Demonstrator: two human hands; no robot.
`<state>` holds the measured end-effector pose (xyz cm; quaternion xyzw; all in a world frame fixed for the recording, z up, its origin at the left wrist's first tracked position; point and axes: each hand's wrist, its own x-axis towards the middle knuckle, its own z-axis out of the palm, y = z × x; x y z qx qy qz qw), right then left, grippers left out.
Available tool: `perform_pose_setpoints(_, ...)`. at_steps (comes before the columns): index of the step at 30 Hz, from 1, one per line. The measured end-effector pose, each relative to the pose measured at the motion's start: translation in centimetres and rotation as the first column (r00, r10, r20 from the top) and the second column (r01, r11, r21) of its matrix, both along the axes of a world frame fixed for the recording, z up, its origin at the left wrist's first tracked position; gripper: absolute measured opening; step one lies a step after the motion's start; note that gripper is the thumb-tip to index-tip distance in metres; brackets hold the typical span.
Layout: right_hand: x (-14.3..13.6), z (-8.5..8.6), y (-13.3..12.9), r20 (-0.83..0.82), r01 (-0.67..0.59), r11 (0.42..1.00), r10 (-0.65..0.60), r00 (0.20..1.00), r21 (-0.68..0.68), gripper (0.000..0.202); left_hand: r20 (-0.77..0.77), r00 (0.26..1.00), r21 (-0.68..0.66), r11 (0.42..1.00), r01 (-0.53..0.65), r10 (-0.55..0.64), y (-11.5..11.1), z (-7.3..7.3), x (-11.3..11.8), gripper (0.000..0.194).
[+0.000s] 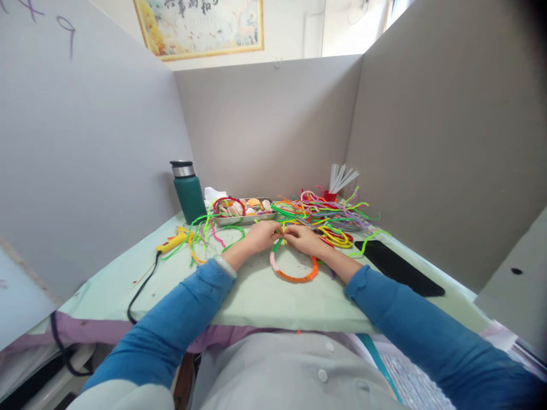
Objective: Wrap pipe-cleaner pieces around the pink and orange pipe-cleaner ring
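Note:
A ring wrapped in pipe cleaner (298, 279), with orange, pink and green stretches, lies on the table below my hands. My left hand (264, 236) has its fingers pinched together at the ring's green upper end. Close against it, my right hand (301, 238) pinches at the same top part of the ring. Fingertips of both hands nearly meet there, and they partly hide what lies between them. Just behind my right hand are scissors (308, 224) and a bundle of yellow pipe cleaners (337, 237).
A yellow glue gun (173, 240) with a black cord and a green bottle (188, 196) stand left. Behind is a metal tray (233, 221) of shells. Loose pipe cleaners (329, 208), a red cup (330, 196) of white sticks and a black phone-like slab (397, 267) are right. Grey partitions (269, 125) enclose the table.

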<state>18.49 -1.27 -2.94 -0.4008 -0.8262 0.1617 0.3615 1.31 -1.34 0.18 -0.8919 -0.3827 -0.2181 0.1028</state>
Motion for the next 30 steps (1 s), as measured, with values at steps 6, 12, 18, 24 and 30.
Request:
perform_pose_setpoints(6,0.00,-0.10,0.07,0.014,0.014,1.000,-0.014,1.000,-0.001,0.021,-0.017,0.999,-0.028,0.999,-0.041,0.040,-0.44,0.31,0.07,0.020)
perform_pose_setpoints(12,-0.01,-0.15,0.12,0.023,0.010,1.000,-0.010,1.000,0.006,0.022,0.009,1.000,-0.070,0.997,-0.023,0.024,-0.10,0.10,-0.01,0.020)
perform_pose_setpoints(18,0.00,-0.14,0.10,0.021,-0.001,1.000,0.001,1.000,-0.010,0.022,0.042,0.999,-0.077,0.996,0.037,-0.033,0.42,-0.17,-0.18,0.020)
perform_pose_setpoints(24,0.01,-0.27,0.16,0.011,-0.002,1.000,0.002,1.000,-0.013,0.022,0.041,0.999,-0.090,0.996,0.021,-0.017,0.45,-0.11,-0.20,0.021)
perform_pose_setpoints(30,0.08,-0.18,0.05,0.030,-0.014,1.000,0.015,0.999,-0.010,0.021,0.046,0.999,-0.115,0.993,0.033,-0.028,0.40,0.02,-0.22,0.020)
